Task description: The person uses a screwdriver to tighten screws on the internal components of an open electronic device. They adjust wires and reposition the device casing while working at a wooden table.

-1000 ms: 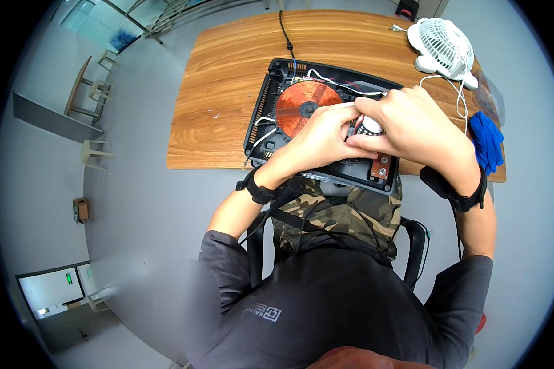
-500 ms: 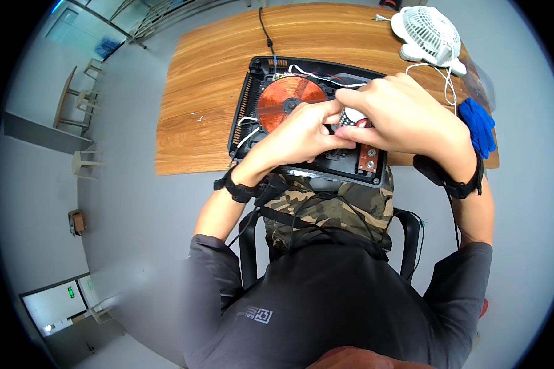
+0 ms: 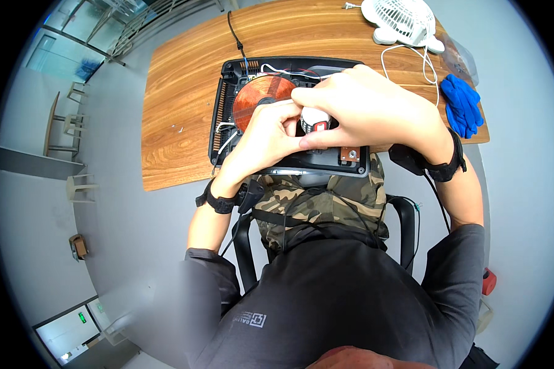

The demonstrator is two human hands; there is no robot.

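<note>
A black open appliance housing lies on the table's near edge, with a flat copper coil, wires and a small brown board. My right hand arches over the housing, thumb and fingers closed round a small white cylinder with black and red markings. My left hand is beside it, over the coil's near side, fingers curled in against the cylinder and my right fingertips. What lies under both hands is hidden.
The wooden table holds a white fan with its cord at the back right, blue gloves at the right and a clear plastic piece. A black cable runs off the back. Stools stand left.
The table and housing have shifted leftward in the view as the camera moved. Both hands stay on the cylinder, which shows more of its white top and red marking.
</note>
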